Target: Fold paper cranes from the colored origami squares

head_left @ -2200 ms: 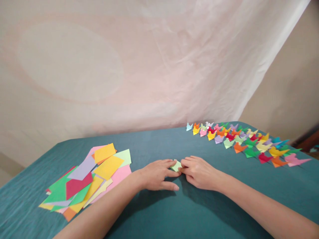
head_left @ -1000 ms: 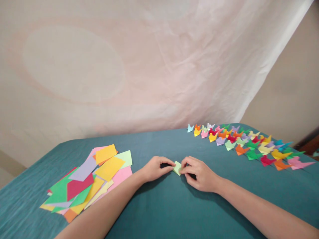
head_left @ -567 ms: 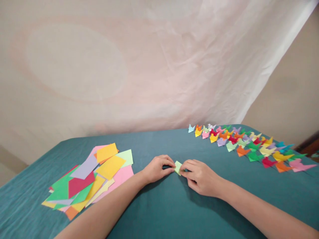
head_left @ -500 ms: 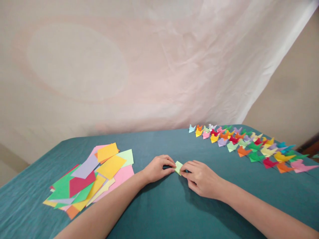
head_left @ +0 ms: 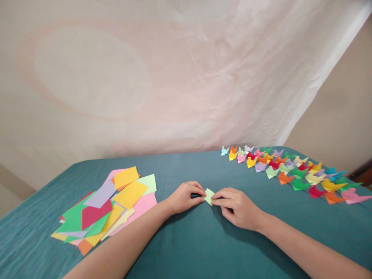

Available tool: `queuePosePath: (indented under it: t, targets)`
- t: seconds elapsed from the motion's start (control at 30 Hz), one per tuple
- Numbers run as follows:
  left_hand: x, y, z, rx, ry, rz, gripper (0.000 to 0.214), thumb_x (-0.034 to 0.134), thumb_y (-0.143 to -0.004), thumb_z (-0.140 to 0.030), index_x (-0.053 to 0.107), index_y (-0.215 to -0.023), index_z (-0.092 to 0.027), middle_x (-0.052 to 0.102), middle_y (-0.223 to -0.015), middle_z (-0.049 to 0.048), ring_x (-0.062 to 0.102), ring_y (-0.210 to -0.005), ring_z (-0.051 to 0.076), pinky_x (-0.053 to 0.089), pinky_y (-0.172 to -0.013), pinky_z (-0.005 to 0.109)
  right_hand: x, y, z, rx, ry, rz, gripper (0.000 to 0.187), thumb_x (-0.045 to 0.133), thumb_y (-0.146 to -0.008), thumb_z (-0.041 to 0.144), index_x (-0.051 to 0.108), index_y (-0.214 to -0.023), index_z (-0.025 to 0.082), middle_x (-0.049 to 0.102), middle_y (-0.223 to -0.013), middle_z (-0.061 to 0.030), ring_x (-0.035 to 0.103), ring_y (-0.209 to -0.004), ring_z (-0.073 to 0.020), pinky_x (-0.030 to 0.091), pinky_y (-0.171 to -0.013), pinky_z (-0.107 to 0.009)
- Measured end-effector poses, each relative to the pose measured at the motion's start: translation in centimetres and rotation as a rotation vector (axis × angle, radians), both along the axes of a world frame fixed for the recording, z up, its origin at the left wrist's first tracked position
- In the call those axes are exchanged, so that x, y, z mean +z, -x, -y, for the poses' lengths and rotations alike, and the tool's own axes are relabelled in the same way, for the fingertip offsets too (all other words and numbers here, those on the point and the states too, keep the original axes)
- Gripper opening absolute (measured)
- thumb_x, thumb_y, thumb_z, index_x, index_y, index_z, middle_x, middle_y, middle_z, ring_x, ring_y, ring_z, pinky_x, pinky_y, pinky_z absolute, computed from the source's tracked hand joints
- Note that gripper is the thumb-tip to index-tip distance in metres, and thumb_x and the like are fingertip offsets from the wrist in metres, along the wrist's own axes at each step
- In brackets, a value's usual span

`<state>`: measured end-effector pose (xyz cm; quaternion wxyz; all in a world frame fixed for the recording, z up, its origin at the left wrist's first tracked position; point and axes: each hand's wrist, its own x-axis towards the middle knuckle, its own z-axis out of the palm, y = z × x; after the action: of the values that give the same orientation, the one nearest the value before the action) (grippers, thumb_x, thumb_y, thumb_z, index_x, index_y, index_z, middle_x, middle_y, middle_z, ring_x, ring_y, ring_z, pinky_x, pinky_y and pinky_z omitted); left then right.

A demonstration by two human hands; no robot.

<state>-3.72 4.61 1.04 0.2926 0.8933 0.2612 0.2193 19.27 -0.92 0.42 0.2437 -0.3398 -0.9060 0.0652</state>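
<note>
A small folded piece of light green paper [head_left: 208, 197] lies between my two hands, near the middle of the table. My left hand [head_left: 187, 197] pinches its left edge with thumb and fingers. At the right edge, the closed fingertips of my right hand [head_left: 236, 207] grip the same paper. The paper's corners show at top and bottom; its sides are partly hidden under the fingertips.
A loose pile of coloured paper sheets [head_left: 97, 213] lies left of my left forearm. Several rows of small folded paper birds [head_left: 299, 184] stand at the right. Teal cloth covers the table [head_left: 186, 248]; a pale sheet [head_left: 174, 77] hangs behind it.
The fingers of my right hand have shifted slightly at the paper's right edge. My left hand keeps its pinch, and the view has moved a little.
</note>
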Motion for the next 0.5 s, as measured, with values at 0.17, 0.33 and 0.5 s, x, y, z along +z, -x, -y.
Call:
queuePosePath:
  t: [0.17, 0.33, 0.5]
  targets:
    - [0.0, 0.0, -0.1, 0.001, 0.022, 0.022, 0.021, 0.059, -0.083, -0.029, 0.069, -0.097, -0.017, 0.064, -0.096, 0.0064, 0.059, -0.089, 0.015, 0.045, -0.086, 0.027, -0.8, 0.2, -0.7, -0.106, -0.032, -0.111, 0.03, 0.045, -0.085, 0.012, 0.062, -0.108, 0.022, 0.063, -0.106, -0.0069, 0.058, -0.093, -0.0173, 0.047, -0.083, -0.033]
    - [-0.1, 0.0, -0.2, 0.007, 0.041, 0.043, 0.021, 0.062, -0.081, -0.028, 0.069, -0.097, -0.018, 0.064, -0.095, 0.0057, 0.059, -0.089, 0.015, 0.045, -0.086, 0.026, -1.3, 0.3, -1.0, -0.118, -0.068, -0.134, 0.029, 0.049, -0.085, 0.015, 0.062, -0.109, 0.024, 0.065, -0.105, -0.0058, 0.06, -0.093, -0.0181, 0.049, -0.083, -0.034]
    - [-0.3, -0.1, -0.2, 0.017, 0.039, 0.07, 0.02, 0.062, -0.081, -0.027, 0.069, -0.097, -0.018, 0.064, -0.094, 0.0055, 0.059, -0.088, 0.015, 0.044, -0.085, 0.025, -1.6, 0.5, -1.2, -0.13, -0.075, -0.15, 0.029, 0.051, -0.084, 0.016, 0.062, -0.109, 0.026, 0.066, -0.103, -0.0046, 0.061, -0.091, -0.0184, 0.05, -0.081, -0.035]
